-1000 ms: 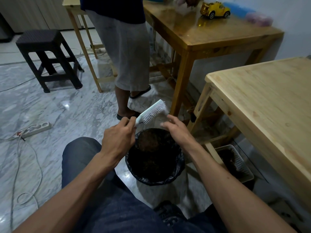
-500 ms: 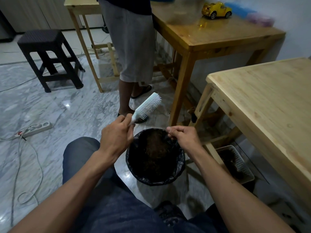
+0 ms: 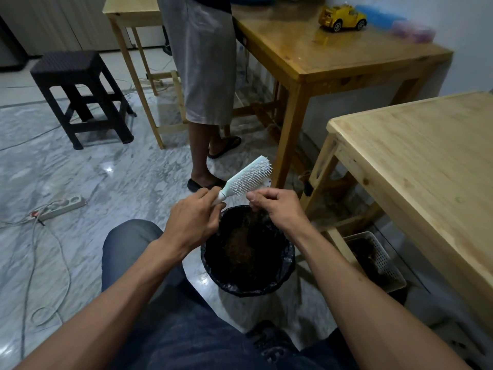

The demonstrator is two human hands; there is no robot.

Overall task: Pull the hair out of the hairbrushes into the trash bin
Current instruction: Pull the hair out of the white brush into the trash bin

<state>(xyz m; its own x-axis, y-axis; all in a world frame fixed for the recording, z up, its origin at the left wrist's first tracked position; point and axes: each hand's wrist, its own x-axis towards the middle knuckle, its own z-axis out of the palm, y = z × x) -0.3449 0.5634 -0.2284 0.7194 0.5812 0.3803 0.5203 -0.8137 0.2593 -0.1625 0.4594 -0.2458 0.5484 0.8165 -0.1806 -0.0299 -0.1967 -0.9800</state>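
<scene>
A: Look where it all sits. The pale mint plastic hairbrush with white bristles [image 3: 246, 178] is held right above the round trash bin lined with a black bag [image 3: 248, 284], so I'd say anything pulled loose drops straight in.

B: And the left hand [image 3: 193, 222]?

A: Curled round the brush's handle, head angled up and away, bristles turned toward the right hand [image 3: 276, 208]. That looks like a deliberate presentation: the working side faces the picking fingers.

B: What are those fingers doing?

A: Thumb and forefinger are pressed together just below the bristles, the rest curled in. Dark strands seem to trail down from that pinch toward the bin, though they blend into the dark liner, so I can't be sure how much hair is there.

B: How does the brush look?

A: Quite clean. The bristle rows stand white and evenly spaced, and I see no clump between them. The bin already holds a brownish mat of hair [image 3: 241, 247].

B: Anything else nearby?

A: A white slotted plastic basket [image 3: 384, 265] sits on the floor under the light wooden table [image 3: 426, 166], with something dark inside.
</scene>
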